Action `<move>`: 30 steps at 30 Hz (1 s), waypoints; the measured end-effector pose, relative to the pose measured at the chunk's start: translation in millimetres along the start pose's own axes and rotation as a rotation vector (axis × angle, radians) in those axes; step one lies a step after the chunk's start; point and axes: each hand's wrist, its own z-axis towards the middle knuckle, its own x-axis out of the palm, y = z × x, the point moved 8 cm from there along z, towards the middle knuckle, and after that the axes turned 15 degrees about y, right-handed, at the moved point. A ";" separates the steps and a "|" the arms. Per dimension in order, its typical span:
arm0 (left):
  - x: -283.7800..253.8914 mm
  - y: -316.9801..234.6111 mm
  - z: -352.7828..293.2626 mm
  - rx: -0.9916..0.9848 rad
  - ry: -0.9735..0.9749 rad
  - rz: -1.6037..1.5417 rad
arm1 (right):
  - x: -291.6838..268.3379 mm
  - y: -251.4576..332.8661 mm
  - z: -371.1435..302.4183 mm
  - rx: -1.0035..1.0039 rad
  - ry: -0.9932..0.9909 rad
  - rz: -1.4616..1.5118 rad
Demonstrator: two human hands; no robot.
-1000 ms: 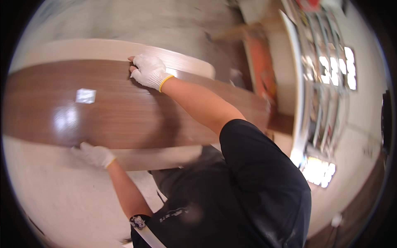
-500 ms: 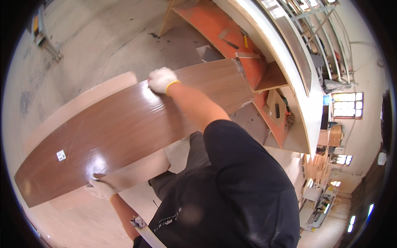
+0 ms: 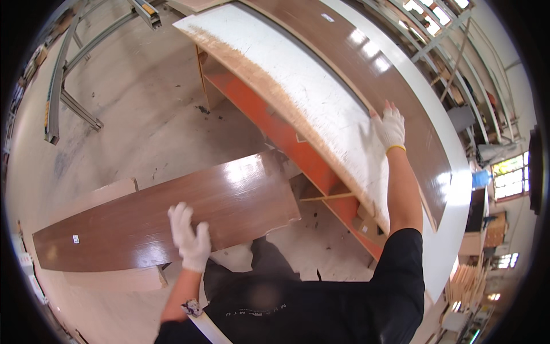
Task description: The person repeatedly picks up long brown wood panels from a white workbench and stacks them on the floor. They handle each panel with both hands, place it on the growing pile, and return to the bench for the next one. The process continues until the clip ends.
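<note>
A long brown wood-grain panel [image 3: 229,195] with a small white label lies low in front of me, at the left. Above its near edge hovers my left hand [image 3: 189,238], in a white glove with fingers spread and nothing in them. Another brown panel [image 3: 366,54] rests on a white-topped workbench [image 3: 292,74] at the right. My right hand [image 3: 391,127], gloved in white with a yellow cuff, lies at this panel's near edge. Its fingers stretch over the panel's top face and the thumb is by the edge; the palm's underside is hidden.
The bench's near edge is worn and brown, with an orange shelf [image 3: 252,112] below. Pale boards [image 3: 114,278] lie under the low panel. Metal rails on legs [image 3: 80,109] stand at far left. A metal rack [image 3: 452,69] and windows are beyond the bench.
Both hands have come off the low panel's edges. My right hand has moved right to the bench panel; my left hand has opened above the low panel. The view has swung toward the bench.
</note>
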 end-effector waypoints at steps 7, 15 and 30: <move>168.9 -208.3 244.8 0.440 0.196 -0.020 | 36.6 -82.6 -20.1 -0.078 -0.030 0.091; 254.9 -220.5 307.8 0.210 0.544 0.499 | 39.5 -121.9 -66.3 -0.074 0.033 0.199; 223.4 -218.3 321.8 0.192 0.269 0.363 | 159.9 -435.7 -169.3 0.007 0.213 0.057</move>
